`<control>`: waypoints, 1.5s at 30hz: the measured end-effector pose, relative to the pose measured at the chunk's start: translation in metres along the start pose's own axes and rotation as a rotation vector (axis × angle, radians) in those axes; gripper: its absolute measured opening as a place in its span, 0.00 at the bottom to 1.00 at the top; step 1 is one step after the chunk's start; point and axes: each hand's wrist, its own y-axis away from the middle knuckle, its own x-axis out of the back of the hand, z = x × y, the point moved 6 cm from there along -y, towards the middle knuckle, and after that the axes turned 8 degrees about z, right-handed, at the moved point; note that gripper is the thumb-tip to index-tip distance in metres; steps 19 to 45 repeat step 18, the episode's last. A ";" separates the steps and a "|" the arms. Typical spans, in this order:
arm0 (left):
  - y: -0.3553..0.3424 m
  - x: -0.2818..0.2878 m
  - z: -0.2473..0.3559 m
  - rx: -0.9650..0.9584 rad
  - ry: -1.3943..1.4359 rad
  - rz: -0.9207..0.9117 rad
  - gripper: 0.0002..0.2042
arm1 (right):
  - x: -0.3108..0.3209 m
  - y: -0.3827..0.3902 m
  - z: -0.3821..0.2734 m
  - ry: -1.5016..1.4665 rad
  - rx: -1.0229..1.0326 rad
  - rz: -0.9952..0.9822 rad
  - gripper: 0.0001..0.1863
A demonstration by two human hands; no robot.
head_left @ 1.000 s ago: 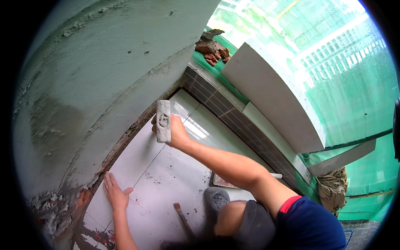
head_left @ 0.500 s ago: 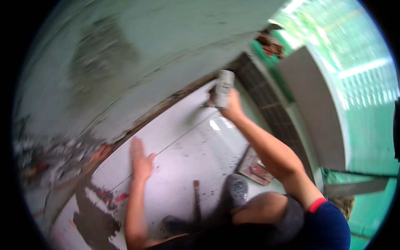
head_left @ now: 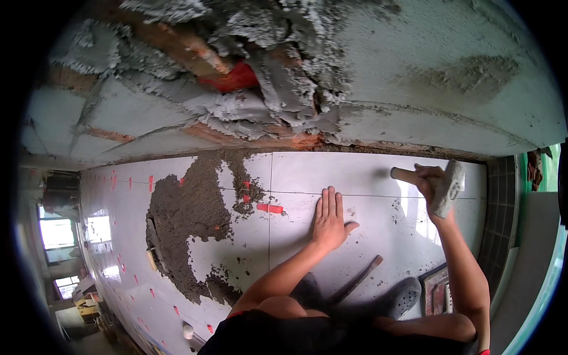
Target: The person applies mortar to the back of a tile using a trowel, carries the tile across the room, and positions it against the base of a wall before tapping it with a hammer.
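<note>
My left hand (head_left: 331, 222) lies flat on a white glossy floor tile (head_left: 367, 236), fingers stretched out across a joint line. My right hand (head_left: 435, 183) is closed round a mallet (head_left: 449, 192) close to its mortar-caked, light grey head. The free end of its wooden handle points left, over the tiles near the wall; whether it touches them I cannot tell. Left of my left hand, red plastic wedges (head_left: 270, 208) lie by a tile joint, next to a spread of wet grey mortar (head_left: 189, 219).
A stick-like tool (head_left: 361, 277) lies near my feet. Beside my grey clog (head_left: 406, 297) is a framed reddish tray-like thing (head_left: 438, 293). A trowel handle (head_left: 152, 259) shows at the mortar's left edge. Rough, broken wall (head_left: 266, 89) runs along the far side; dark small tiles (head_left: 498, 207) stand at right.
The view has swung left, bringing the mortar and more floor into sight. My left hand still lies flat on the tiles. My right hand still grips the mallet, whose handle now shows.
</note>
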 end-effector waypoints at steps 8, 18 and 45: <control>0.048 0.015 -0.009 0.077 0.066 0.040 0.42 | -0.024 0.008 -0.035 0.699 0.191 -0.179 0.10; 0.253 0.016 -0.046 0.590 0.720 -0.085 0.20 | -0.017 0.126 0.073 0.421 -0.381 -0.478 0.22; 0.253 0.016 -0.046 0.590 0.720 -0.085 0.20 | -0.017 0.126 0.073 0.421 -0.381 -0.478 0.22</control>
